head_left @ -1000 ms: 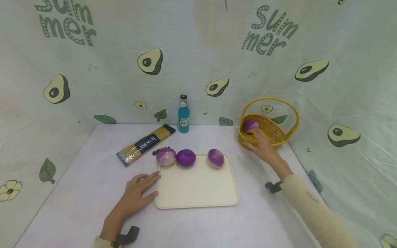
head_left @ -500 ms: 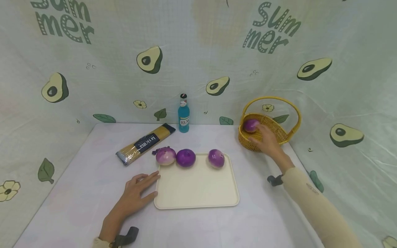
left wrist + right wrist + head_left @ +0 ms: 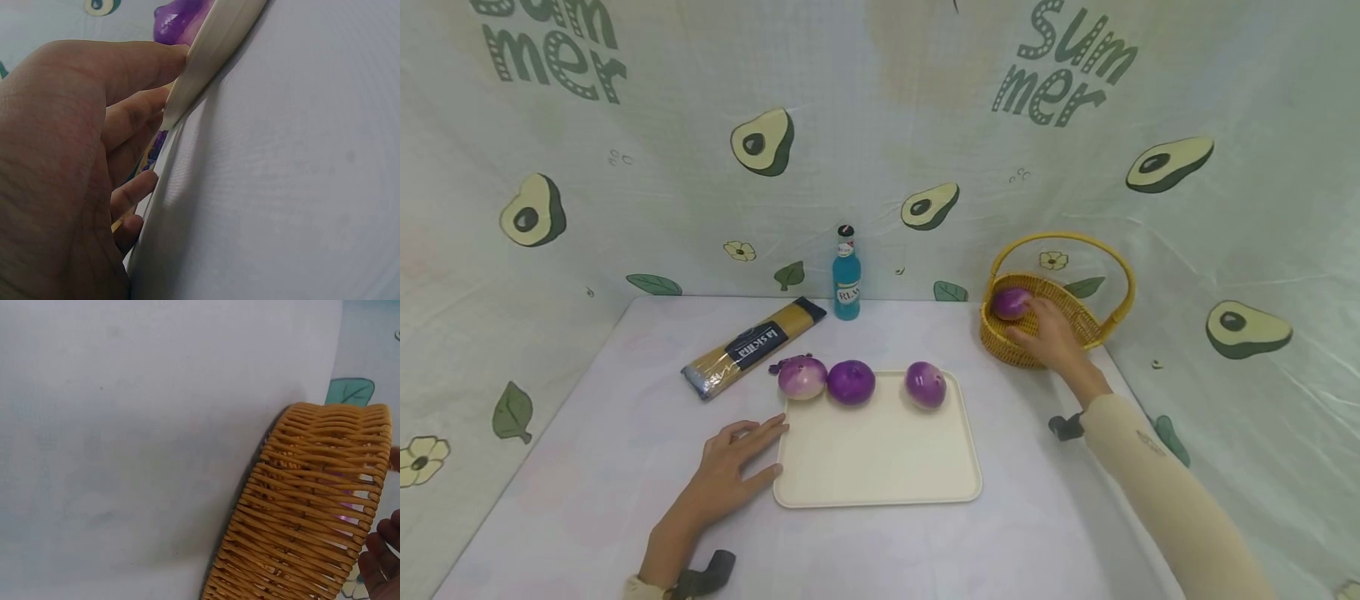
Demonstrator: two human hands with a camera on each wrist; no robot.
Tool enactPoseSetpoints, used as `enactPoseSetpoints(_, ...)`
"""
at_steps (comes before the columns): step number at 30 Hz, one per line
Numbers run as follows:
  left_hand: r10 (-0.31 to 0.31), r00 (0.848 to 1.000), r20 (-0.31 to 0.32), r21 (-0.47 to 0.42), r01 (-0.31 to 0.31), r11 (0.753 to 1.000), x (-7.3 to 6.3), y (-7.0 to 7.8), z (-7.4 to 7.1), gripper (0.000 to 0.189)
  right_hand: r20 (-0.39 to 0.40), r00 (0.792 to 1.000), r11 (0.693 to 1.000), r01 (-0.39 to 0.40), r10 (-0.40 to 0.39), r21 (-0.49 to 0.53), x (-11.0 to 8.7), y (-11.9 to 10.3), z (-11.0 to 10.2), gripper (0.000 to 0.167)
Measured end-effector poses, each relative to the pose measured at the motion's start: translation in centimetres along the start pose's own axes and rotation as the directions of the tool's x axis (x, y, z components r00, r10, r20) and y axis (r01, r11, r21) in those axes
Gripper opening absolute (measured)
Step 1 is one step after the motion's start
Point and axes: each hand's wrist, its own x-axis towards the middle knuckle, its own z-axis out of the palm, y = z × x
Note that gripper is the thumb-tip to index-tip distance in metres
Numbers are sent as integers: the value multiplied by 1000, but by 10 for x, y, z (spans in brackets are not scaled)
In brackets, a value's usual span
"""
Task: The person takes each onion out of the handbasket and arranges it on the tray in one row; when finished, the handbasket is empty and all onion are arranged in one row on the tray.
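Observation:
In the head view a purple onion (image 3: 1012,303) lies at the left inside of the yellow wicker basket (image 3: 1011,354). My right hand (image 3: 1051,335) reaches over the basket's front rim, fingertips beside the onion and thumb spread apart; the right wrist view shows only part of this hand (image 3: 384,556). My left hand (image 3: 730,471) has its fingers extended, touching the left edge of a cream tray (image 3: 880,458). Along the tray's back edge sit a pale purple onion (image 3: 802,380), a dark purple onion (image 3: 851,383) and another purple onion (image 3: 926,385).
A pack of spaghetti (image 3: 754,348) lies slanted at the back left. Behind the tray stands a blue bottle (image 3: 847,283). A small dark purple item (image 3: 782,365) shows partly behind the left onion. Printed cloth (image 3: 850,125) hangs behind the table.
My right hand has shifted slightly right, from over the onion in the basket to beside it. The left hand keeps its place at the tray. The view has tilted slightly.

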Motion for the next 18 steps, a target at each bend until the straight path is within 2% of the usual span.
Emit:
enactPoseSetpoints(7,-15,1000,6,4,15,1000,1,2,-1,59,8,1000,1000,-17,18,-14,10,10,3,71)
enactPoseSetpoints(18,13,1000,-15,-3,-13,1000,0,0,0,59,4,1000,1000,-6,6,-18,19,16,5,71)
